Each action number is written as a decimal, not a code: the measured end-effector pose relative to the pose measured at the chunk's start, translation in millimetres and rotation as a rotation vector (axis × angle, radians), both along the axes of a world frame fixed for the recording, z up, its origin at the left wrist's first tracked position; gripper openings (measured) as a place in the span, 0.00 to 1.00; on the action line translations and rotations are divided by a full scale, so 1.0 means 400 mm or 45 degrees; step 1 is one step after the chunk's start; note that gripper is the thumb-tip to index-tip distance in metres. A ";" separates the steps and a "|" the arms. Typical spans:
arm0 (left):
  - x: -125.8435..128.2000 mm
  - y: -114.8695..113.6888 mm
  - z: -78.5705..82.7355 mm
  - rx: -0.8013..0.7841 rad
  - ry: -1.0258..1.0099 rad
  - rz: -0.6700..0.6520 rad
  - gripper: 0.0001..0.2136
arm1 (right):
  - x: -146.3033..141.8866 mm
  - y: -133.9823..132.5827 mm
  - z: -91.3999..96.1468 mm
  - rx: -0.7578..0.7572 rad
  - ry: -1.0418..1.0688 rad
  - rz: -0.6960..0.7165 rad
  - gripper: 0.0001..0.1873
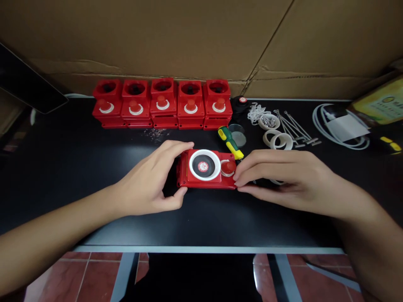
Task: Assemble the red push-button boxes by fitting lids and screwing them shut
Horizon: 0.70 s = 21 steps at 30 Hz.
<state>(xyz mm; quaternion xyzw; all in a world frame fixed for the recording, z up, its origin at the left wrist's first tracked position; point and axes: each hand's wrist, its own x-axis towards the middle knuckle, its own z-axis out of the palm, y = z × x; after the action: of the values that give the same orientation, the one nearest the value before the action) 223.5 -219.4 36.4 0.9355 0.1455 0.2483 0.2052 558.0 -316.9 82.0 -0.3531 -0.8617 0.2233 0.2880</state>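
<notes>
A red plastic housing [206,183] lies on the black table in front of me. On its face are a white ring [218,167] around a black disc with a red and white emblem, and a red knob [231,167] with a white collar. My left hand [151,180] is closed around the housing's left end, thumb at the near edge and fingers at the far edge. At the near right corner, my right hand [283,178] pinches its fingertips together. A tiny pale spot shows there, too small to name. Behind the housing lies a green and yellow screwdriver [231,142].
Several similar red housings [162,102] stand in a row at the back. To their right are a dish of small metal parts [269,121], white rings [281,141], metal rods [292,128] and a coiled white cable [336,130]. A dark screen [28,79] leans in at left.
</notes>
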 end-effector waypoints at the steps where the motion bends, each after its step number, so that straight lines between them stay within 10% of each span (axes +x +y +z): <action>1: 0.000 0.000 0.000 0.000 0.002 -0.002 0.39 | -0.002 -0.001 0.004 0.000 -0.007 -0.007 0.06; 21: 0.000 0.000 -0.004 0.003 -0.006 0.000 0.39 | 0.008 0.004 -0.007 0.117 -0.149 0.004 0.04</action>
<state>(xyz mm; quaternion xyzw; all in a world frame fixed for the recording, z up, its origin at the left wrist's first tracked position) 223.5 -219.5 34.8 0.9351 0.1449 0.2506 0.2045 561.4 -315.3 79.2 -0.3507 -0.8869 0.1631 0.2526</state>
